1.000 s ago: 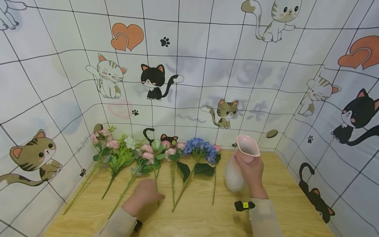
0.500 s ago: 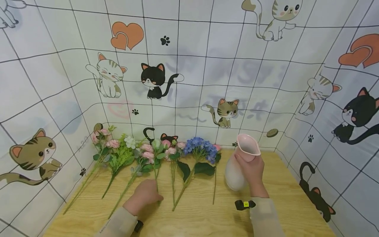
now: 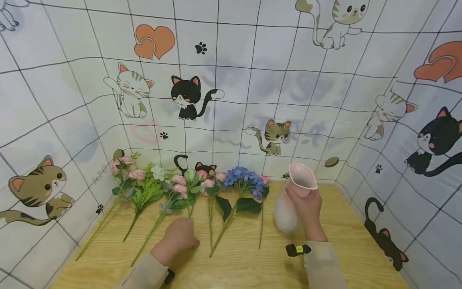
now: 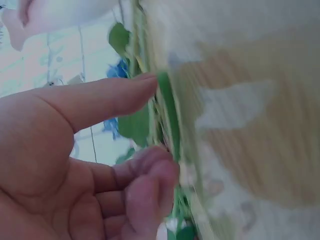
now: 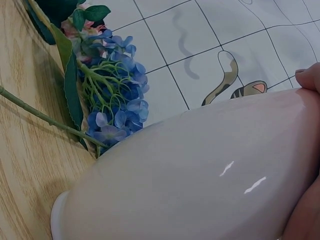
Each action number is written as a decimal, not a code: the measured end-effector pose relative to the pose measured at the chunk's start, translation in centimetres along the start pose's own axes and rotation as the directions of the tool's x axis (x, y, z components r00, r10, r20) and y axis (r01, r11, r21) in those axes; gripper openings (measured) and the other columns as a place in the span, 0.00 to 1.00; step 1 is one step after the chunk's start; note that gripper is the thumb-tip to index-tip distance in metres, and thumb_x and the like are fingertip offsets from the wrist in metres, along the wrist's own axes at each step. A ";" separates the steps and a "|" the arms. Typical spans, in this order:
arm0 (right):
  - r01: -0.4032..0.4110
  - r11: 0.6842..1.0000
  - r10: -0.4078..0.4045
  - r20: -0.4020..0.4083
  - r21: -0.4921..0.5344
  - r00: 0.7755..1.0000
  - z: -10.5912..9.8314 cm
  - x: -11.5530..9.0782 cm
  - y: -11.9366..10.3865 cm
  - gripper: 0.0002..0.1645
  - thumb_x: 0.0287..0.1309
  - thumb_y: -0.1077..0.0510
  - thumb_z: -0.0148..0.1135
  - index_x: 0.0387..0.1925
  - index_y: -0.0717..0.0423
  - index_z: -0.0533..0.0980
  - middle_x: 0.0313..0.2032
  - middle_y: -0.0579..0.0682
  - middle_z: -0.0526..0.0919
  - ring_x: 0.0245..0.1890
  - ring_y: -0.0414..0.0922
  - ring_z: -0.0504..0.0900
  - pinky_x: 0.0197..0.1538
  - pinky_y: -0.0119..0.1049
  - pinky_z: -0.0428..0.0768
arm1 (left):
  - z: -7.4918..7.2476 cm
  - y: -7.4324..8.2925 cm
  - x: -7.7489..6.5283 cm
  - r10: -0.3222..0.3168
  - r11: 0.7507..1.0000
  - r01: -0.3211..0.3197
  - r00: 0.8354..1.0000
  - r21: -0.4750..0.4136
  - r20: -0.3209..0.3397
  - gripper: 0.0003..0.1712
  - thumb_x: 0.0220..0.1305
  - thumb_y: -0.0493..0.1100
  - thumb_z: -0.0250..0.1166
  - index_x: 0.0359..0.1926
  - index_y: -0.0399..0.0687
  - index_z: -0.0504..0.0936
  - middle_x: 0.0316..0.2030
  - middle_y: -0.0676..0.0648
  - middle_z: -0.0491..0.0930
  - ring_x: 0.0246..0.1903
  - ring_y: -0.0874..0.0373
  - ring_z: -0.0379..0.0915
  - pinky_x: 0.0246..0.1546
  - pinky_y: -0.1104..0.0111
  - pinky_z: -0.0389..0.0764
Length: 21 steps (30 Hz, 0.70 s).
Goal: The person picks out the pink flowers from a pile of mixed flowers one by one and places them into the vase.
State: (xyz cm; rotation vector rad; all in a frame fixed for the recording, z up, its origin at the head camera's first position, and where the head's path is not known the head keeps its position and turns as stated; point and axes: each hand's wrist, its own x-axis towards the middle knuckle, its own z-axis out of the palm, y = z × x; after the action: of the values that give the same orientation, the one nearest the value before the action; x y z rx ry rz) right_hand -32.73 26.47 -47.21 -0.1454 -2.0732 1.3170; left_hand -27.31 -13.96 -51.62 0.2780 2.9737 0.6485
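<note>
Blue flower (image 3: 244, 180) near the vase (image 3: 285, 214)

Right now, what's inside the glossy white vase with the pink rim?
Only the vase's inner wall near the mouth shows, and nothing sticks out; its sides hide everything deeper.

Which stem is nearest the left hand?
The fourth stem from the left, by the left hand; in the head view that hand covers its lower part; the other stems show theirs.
</note>
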 end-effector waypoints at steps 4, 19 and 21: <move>-0.009 1.000 0.009 0.010 0.007 1.000 0.0 0.0 0.1 0.43 0.54 0.55 0.81 0.70 0.55 0.72 0.61 0.61 0.83 0.54 0.52 0.81 0.61 0.57 0.79 | 0.4 1.0 0.0 0.080 0.991 -0.077 0.997 -0.110 0.020 0.38 0.55 0.45 0.82 0.13 0.57 0.56 0.14 0.59 0.46 0.18 0.61 0.38 0.23 0.67 0.53; -0.028 1.000 0.028 -0.008 -0.004 1.000 0.1 0.2 0.1 0.42 0.53 0.55 0.81 0.68 0.55 0.74 0.59 0.60 0.85 0.52 0.48 0.79 0.58 0.47 0.77 | 2.4 2.9 0.9 0.179 0.976 -0.174 0.983 -0.131 0.028 0.39 0.54 0.43 0.78 0.08 0.60 0.54 0.10 0.63 0.42 0.16 0.64 0.36 0.21 0.69 0.53; -0.028 1.000 0.028 -0.007 -0.001 1.000 0.1 0.2 0.1 0.42 0.53 0.54 0.81 0.68 0.55 0.74 0.59 0.60 0.85 0.51 0.48 0.79 0.58 0.47 0.77 | 2.5 3.0 1.0 0.167 0.977 -0.161 0.985 -0.138 0.035 0.39 0.53 0.42 0.79 0.08 0.60 0.54 0.10 0.63 0.42 0.15 0.65 0.35 0.20 0.69 0.52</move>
State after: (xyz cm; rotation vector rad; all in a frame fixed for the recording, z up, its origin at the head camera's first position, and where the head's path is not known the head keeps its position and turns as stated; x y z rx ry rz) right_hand -32.97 26.50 -47.20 -0.1794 -2.0730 1.3302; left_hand -27.51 -10.04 -52.65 0.5240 2.8670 0.8437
